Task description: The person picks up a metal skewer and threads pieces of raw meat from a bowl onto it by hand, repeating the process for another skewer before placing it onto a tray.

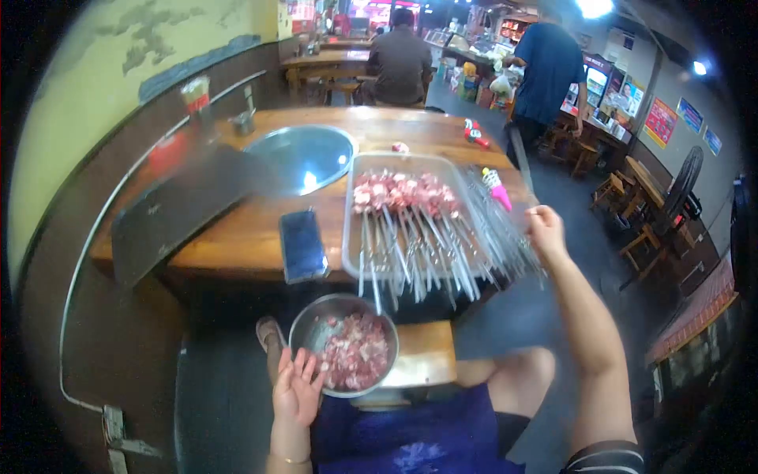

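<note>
My left hand (298, 391) is open, palm up, its fingers at the left rim of a metal bowl (303, 317) with small pieces of raw meat (355, 351) in it. My right hand (545, 227) is closed on a long, thin metal skewer (521, 162), blurred and pointing up, beside the table's right edge. Near that hand lies a pile of bare skewers (501, 229). A clear plastic tray (347, 237) holds meat skewers (407, 193), their metal ends towards me and over its front rim.
On the wooden table (213, 254) are a phone (303, 245), a round metal tray (304, 158), a dark board (178, 209) and a pink bottle (497, 193). A wooden stool (422, 351) stands behind the bowl. Two people (400, 63) (546, 71) are farther back.
</note>
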`<state>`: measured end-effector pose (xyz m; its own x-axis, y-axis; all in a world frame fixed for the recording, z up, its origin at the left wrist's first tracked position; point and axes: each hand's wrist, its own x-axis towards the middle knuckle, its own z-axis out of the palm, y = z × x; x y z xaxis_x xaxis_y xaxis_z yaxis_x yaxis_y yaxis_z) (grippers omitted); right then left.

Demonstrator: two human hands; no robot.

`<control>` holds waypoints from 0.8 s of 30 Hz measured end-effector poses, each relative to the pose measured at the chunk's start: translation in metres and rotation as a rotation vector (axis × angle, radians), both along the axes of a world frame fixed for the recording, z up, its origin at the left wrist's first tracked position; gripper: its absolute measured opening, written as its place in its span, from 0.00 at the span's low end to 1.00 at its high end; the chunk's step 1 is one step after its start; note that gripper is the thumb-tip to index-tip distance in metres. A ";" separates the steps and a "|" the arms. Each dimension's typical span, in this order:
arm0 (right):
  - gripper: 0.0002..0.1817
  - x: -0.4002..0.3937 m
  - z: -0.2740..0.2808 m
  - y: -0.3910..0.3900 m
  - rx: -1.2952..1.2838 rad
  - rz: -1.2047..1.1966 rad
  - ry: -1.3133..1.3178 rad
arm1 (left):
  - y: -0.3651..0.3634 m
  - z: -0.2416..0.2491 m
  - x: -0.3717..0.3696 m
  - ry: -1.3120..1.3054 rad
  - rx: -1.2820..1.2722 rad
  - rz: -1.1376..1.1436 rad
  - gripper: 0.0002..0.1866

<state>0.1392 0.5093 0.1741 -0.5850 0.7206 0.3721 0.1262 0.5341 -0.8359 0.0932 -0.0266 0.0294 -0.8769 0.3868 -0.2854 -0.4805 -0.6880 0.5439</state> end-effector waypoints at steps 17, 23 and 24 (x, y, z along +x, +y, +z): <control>0.12 0.198 0.017 -0.296 -0.280 0.859 -0.667 | -0.015 -0.046 -0.047 0.456 -0.586 -0.252 0.21; 0.15 0.161 -0.033 -0.275 -0.750 0.600 -0.689 | 0.030 -0.094 -0.064 1.076 -1.127 -0.520 0.08; 0.15 0.153 -0.039 -0.269 -0.767 0.605 -0.690 | 0.041 -0.107 -0.063 1.152 -1.230 -0.529 0.06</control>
